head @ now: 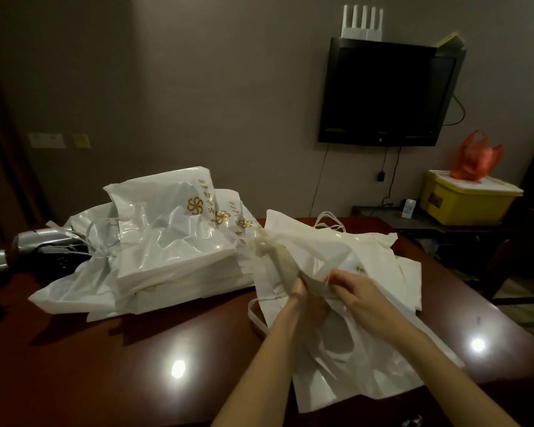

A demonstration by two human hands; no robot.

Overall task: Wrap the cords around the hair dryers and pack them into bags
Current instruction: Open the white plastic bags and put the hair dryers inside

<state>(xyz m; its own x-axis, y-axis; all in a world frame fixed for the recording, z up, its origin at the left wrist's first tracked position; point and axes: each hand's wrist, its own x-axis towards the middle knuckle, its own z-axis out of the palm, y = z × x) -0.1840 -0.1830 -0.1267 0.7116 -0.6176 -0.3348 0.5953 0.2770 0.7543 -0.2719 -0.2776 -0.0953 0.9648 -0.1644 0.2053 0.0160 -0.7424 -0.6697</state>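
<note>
Both hands work at the mouth of a white bag [346, 349] lying on the dark surface [142, 359]: the left hand [302, 292] and the right hand [356, 291] each pinch a fold of its plastic, close together, apparently pulling the opening apart. A silver hair dryer [36, 241] lies at the surface's far left, partly behind a pile of printed bags [173, 241], well apart from the hands. Next, the opened bag likely needs a wrapped dryer brought over.

We have one view, worn on the head, looking forward and down from close above our hands [333, 291]; the tabletop [136, 349] spreads beneath them, and the wall [228, 87] stands well beyond.
</note>
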